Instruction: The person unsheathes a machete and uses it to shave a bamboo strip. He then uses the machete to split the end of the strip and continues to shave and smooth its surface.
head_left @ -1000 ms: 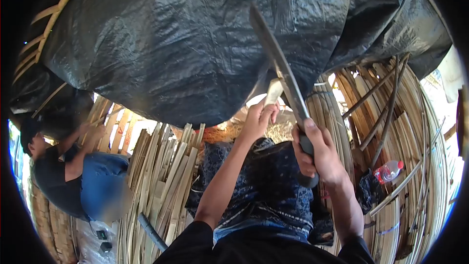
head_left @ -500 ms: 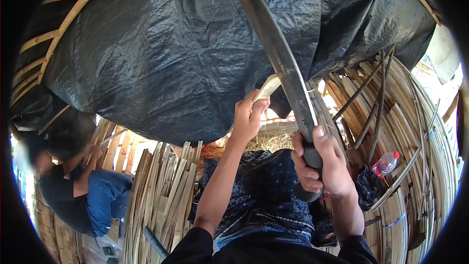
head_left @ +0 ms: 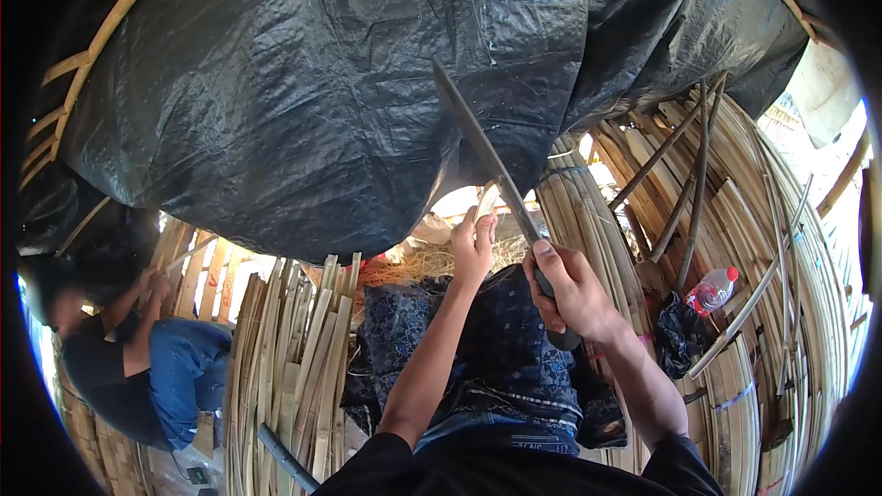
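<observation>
My right hand [head_left: 571,292] is wrapped round the dark handle of a machete [head_left: 487,152]. Its long blade points up and to the left, seen nearly edge-on. Pinched in the fingers of my left hand [head_left: 472,248] is a pale bamboo strip [head_left: 486,202], its upper end right beside the blade. The strip's far end is hidden behind the machete. Beneath both hands, a dark blue patterned cloth [head_left: 390,326] covers my lap.
A black tarp [head_left: 349,110] hangs in front. Upright bamboo slats [head_left: 308,349] stand at left, and a large stack of slats [head_left: 763,211] curves along the right. A plastic bottle [head_left: 709,292] with a red cap sits there. Another person [head_left: 175,358] works at far left.
The machete has come down, its tip much lower, and its blade has turned from broadside to nearly edge-on. My left hand has lowered with the bamboo strip. The view has shifted slightly.
</observation>
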`<action>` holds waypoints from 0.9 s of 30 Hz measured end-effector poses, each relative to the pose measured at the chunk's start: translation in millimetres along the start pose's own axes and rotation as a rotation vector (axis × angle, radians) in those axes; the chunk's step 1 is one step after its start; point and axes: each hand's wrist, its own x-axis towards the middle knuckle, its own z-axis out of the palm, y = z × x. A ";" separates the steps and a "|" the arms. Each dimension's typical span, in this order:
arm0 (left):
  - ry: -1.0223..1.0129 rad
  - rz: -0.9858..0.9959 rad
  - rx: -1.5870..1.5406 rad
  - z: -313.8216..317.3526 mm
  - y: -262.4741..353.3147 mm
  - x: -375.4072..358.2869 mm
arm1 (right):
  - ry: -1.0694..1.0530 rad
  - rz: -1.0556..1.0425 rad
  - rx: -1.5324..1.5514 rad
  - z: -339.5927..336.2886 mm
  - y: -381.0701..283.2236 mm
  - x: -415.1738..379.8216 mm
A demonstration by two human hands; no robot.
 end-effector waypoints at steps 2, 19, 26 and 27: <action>-0.019 -0.023 -0.067 3.7 3.5 6.7 | 0.009 -0.008 -0.032 -0.4 0.5 5.2; -0.437 0.892 0.749 -34.4 194.8 267.4 | 0.014 0.043 -0.096 -4.2 -48.8 39.7; -0.896 0.471 0.949 -12.4 138.1 268.1 | 0.000 0.143 -0.166 -26.3 -65.1 40.4; -0.889 0.498 0.904 -7.3 143.1 270.8 | 0.003 0.097 -0.199 -28.5 -61.7 40.2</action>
